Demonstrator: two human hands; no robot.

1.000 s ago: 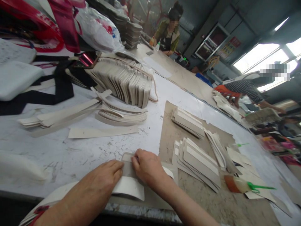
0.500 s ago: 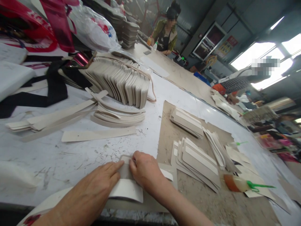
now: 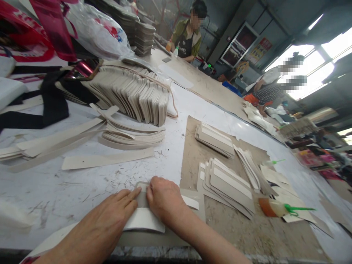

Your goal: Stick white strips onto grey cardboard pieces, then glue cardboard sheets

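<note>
My left hand (image 3: 110, 216) lies flat with fingers stretched out, pressing down on a pale cardboard piece (image 3: 143, 220) at the near edge of the white table (image 3: 82, 183). My right hand (image 3: 163, 198) is curled with its fingers pressed together on the top edge of the same piece, beside the left fingertips. A white flap of the piece shows below the hands.
Fanned stacks of cut card pieces (image 3: 228, 183) and a glue bottle with a green nozzle (image 3: 277, 209) lie on a brown board (image 3: 192, 146) to the right. A big bundle of pieces (image 3: 132, 91) and long strips (image 3: 107, 159) sit behind. Bags stand far left. Other people work at the far end.
The view has drifted slightly; both hands stay on the cardboard piece, with the fingers sliding a little along its top edge.
</note>
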